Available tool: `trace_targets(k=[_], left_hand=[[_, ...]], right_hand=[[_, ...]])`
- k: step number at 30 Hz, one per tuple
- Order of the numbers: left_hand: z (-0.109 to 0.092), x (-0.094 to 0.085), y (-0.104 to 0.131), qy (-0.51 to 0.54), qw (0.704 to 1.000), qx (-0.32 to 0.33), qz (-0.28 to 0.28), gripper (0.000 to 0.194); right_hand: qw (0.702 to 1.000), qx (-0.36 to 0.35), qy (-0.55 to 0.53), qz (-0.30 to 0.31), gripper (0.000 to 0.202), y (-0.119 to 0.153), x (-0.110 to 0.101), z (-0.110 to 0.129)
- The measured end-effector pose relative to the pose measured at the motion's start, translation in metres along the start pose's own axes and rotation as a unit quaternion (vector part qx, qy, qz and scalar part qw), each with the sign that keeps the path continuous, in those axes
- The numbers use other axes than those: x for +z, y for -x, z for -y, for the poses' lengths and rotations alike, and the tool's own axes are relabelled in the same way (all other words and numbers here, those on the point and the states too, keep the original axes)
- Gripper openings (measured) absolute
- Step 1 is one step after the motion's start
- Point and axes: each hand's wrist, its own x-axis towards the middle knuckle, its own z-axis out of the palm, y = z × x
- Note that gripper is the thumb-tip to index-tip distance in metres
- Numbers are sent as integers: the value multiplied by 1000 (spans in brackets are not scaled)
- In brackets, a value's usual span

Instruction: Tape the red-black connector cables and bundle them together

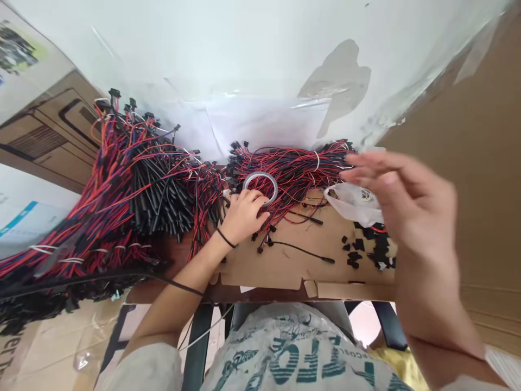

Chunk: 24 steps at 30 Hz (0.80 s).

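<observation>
My left hand (pixel 244 214) is closed at the lower left edge of a pale ring-shaped roll of tape (pixel 275 187), with the fingers curled over its rim. The roll overlaps a bundle of red, blue and black wires (pixel 293 168), tied with white bands. My right hand (pixel 415 201) is raised at the right, its fingers stretched leftward and the thumb apart from the fingertips. Motion blurs its fingertips; nothing shows in them. Behind and below those fingers is a translucent plastic bag (pixel 350 209) with pale bands inside.
A tall heap of cable bundles (pixel 158 201) fills the left side. On the cardboard sheet (pixel 244 266) lie a loose black cable (pixel 303 251) and small black pieces (pixel 354 255). A white wall stands behind, and a cardboard panel (pixel 484 163) rises at the right.
</observation>
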Motion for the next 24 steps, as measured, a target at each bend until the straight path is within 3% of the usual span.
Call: trace_targets(k=[3, 7, 10, 12, 18, 22, 24], left_hand=[[1, 12, 3, -42, 999, 0, -16, 16], [11, 2, 6, -70, 991, -1, -111, 22], [23, -5, 7, -117, 980, -46, -153, 25], [32, -6, 7, -141, 975, -93, -142, 27], [56, 1, 3, -162, 963, -204, -72, 33], [57, -2, -1, -148, 956, -217, -128, 32], [55, -4, -1, -138, 953, -219, -159, 33]], right_hand=[[997, 63, 12, 39, 24, 2, 8, -29], [992, 112, 43, 46, 33, 8, 16, -66], [989, 137, 53, 35, 39, 10, 22, -87], [987, 149, 52, 37, 43, 11, 26, -97], [985, 142, 100, 7, 44, 12, 25, -112], [974, 103, 203, -12, 43, 8, 9, -116], [953, 68, 293, 35, 40, 8, 0, -118]])
